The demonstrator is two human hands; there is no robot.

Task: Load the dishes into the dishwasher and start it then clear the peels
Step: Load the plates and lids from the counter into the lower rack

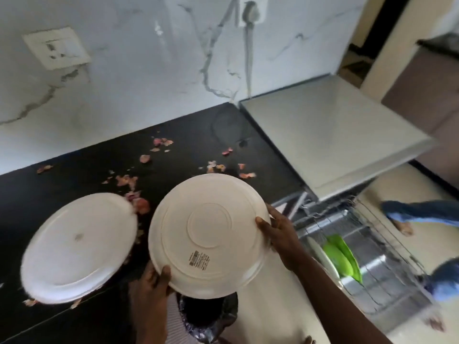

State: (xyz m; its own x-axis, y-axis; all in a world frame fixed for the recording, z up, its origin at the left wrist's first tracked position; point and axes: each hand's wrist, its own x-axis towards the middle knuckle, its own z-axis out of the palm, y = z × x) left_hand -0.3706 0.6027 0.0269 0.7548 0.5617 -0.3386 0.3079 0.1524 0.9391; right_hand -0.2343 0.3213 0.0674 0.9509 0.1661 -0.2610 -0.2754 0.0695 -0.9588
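Both my hands hold one cream plate [208,234], tilted with its underside and a barcode sticker facing me. My left hand [154,291] grips its lower rim and my right hand [280,234] grips its right rim. A second white plate [77,249] lies on the black counter [62,175] to the left, partly over the front edge. Pink onion peels [126,180] are scattered over the counter behind both plates. To the right, the dishwasher [323,135] stands open with its wire rack [377,256] pulled out, holding green plates [345,256].
A bin lined with a dark bag [206,319] stands on the floor below the held plate. Another person's legs in jeans [422,212] stand at the far right by the rack. Wall sockets [57,48] sit on the marble backsplash.
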